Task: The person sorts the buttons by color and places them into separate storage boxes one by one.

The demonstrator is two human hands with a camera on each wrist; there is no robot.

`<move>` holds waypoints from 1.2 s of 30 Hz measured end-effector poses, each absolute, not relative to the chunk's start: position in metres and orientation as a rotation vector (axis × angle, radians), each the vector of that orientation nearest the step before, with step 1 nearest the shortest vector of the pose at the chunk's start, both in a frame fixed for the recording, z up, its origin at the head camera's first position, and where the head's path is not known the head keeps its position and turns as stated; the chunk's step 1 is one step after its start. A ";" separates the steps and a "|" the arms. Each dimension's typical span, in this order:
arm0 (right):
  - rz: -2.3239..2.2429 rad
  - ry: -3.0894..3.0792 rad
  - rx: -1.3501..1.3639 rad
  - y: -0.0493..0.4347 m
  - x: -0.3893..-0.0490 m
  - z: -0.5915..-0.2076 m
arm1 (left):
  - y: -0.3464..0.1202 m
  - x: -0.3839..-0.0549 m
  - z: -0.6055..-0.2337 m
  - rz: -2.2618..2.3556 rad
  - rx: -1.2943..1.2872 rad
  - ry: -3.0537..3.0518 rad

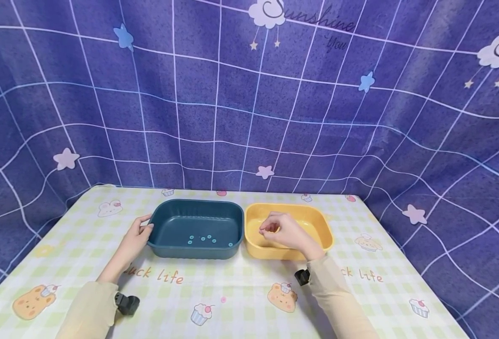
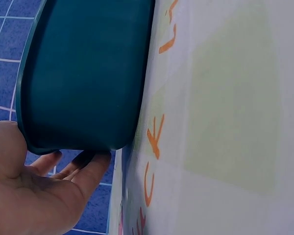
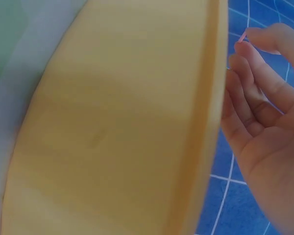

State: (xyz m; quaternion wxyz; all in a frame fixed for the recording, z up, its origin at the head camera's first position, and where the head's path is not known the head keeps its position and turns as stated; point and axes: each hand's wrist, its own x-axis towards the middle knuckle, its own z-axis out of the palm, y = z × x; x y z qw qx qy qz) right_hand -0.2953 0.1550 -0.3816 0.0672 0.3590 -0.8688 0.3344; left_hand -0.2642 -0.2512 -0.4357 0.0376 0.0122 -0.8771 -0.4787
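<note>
A dark teal basin (image 1: 194, 253) stands on the left of the table. On its floor lie several small light-blue round pieces (image 1: 203, 238), which look like buttons. My left hand (image 1: 136, 235) grips the basin's left end, thumb at the rim and fingers against the outer wall (image 2: 95, 169). Over the yellow basin (image 1: 325, 230) is my right hand (image 1: 285, 230). Its thumb and index finger pinch a tiny, thin pink piece (image 3: 242, 37), while the other fingers curl toward the palm. How much of the yellow basin's floor is bare stays hidden behind this hand.
The two basins stand side by side, nearly touching, on a checked tablecloth (image 1: 232, 287) with printed bears and cupcakes. A blue curtain with a white grid (image 1: 232, 117) hangs behind the table. Each wrist wears a small black camera (image 1: 127, 303).
</note>
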 end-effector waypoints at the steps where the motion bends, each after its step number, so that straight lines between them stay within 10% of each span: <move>1: 1.005 -2.621 1.072 0.156 -0.296 -0.382 | -0.251 -0.264 -0.435 -1.467 0.037 -2.692; 36: 0.944 -2.701 0.947 0.182 -0.319 -0.406 | -0.251 -0.263 -0.436 -1.480 0.040 -2.685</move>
